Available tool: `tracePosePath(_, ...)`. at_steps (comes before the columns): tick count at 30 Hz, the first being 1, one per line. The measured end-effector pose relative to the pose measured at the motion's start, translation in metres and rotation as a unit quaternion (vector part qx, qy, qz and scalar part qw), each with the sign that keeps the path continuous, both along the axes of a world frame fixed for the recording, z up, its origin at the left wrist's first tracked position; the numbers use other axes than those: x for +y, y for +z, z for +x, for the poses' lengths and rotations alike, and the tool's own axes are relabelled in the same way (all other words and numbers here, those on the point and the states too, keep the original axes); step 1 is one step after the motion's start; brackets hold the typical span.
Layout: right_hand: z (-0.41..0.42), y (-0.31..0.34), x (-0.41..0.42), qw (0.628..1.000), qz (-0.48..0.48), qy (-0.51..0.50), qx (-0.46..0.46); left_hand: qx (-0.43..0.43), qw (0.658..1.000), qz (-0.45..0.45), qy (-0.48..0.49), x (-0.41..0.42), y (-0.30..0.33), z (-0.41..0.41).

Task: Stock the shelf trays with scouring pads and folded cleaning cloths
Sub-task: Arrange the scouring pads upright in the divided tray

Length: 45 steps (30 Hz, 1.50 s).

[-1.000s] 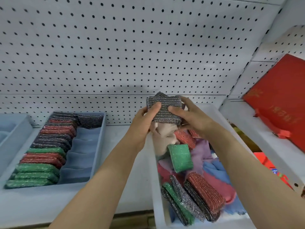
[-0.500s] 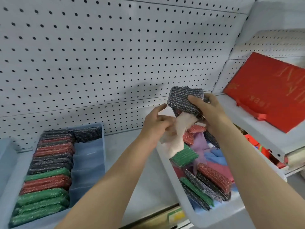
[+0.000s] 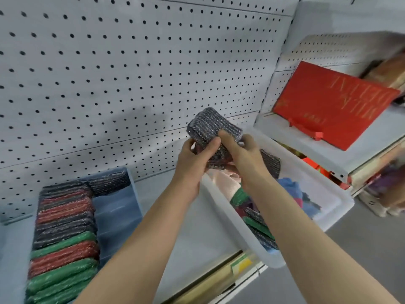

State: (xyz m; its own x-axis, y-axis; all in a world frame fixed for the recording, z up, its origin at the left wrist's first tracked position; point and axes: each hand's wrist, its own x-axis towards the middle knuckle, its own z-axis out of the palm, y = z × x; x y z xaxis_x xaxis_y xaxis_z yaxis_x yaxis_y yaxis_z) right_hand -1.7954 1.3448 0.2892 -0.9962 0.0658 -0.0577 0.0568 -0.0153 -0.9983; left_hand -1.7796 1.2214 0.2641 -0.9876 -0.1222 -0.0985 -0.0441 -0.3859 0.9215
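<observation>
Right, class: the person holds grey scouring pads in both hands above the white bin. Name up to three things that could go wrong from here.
1. Both hands, left hand and right hand, grip the grey scouring pads as a small stack; one might slip and fall into the white bin or onto the shelf.
2. The bin overhangs the shelf edge, so a knock could tip it.
3. The blue tray has its left column packed tight; pushing more in there may disturb the row.

Glittery knitted scouring pad (image 3: 213,126); translucent smooth plastic bin (image 3: 236,224); matt perforated metal pegboard (image 3: 131,73)
</observation>
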Motion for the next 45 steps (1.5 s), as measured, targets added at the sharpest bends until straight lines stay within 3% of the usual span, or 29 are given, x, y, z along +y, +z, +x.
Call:
tracePosePath(5,0.012,-0.006,-0.057,0.995,0.045,0.087,0.020,-0.004,0.998,-0.013,0.058,-0.065,-0.015,0.035)
tracePosePath(10,0.022,-0.024,-0.117,0.982,-0.037,0.181,-0.049,-0.040,0.989,-0.004,0.144,-0.143,-0.032,0.080)
tracePosePath(13,0.016,-0.044,-0.147,0.990,0.025,0.133,-0.034,-0.089,0.968,0.024,0.232,-0.189,-0.046,0.111)
tracePosePath(16,0.015,-0.069,-0.175,0.980,0.118,0.157,0.041,-0.105,0.947,0.053,0.299,-0.221,-0.051,0.131)
tracePosePath(18,0.011,-0.084,-0.193,0.947,0.230,0.187,0.121,-0.105,0.941,0.059,0.315,-0.233,-0.053,0.138)
tracePosePath(22,-0.005,-0.106,-0.221,0.824,0.463,0.214,0.246,-0.107,0.942,0.064,0.310,-0.240,-0.060,0.145)
tracePosePath(29,-0.020,-0.113,-0.248,0.770,0.510,0.201,0.327,-0.091,0.944,0.060,0.310,-0.238,-0.065,0.144)
tracePosePath(32,-0.019,-0.124,-0.252,0.676,0.629,0.264,0.280,-0.088,0.943,0.055,0.317,-0.237,-0.065,0.145)
tracePosePath(34,-0.019,-0.126,-0.253,0.646,0.655,0.277,0.275,-0.091,0.943,0.052,0.316,-0.236,-0.064,0.146)
tracePosePath(35,-0.018,-0.124,-0.255,0.660,0.640,0.276,0.280,-0.097,0.944,0.048,0.313,-0.236,-0.064,0.147)
tracePosePath(36,-0.015,-0.120,-0.256,0.702,0.596,0.262,0.288,-0.104,0.945,0.041,0.309,-0.235,-0.063,0.147)
tracePosePath(38,-0.001,-0.103,-0.257,0.838,0.424,0.217,0.265,-0.113,0.948,0.020,0.295,-0.234,-0.061,0.147)
tracePosePath(39,0.009,-0.091,-0.258,0.897,0.319,0.226,0.207,-0.116,0.951,0.009,0.287,-0.234,-0.062,0.147)
tracePosePath(40,0.019,-0.079,-0.258,0.926,0.228,0.273,0.123,-0.118,0.953,-0.003,0.279,-0.233,-0.061,0.146)
tracePosePath(42,0.033,-0.068,-0.256,0.918,0.123,0.376,0.005,-0.120,0.955,-0.021,0.271,-0.230,-0.057,0.145)
tracePosePath(45,0.038,-0.068,-0.248,0.898,0.103,0.427,-0.028,-0.151,0.956,-0.029,0.250,-0.225,-0.052,0.141)
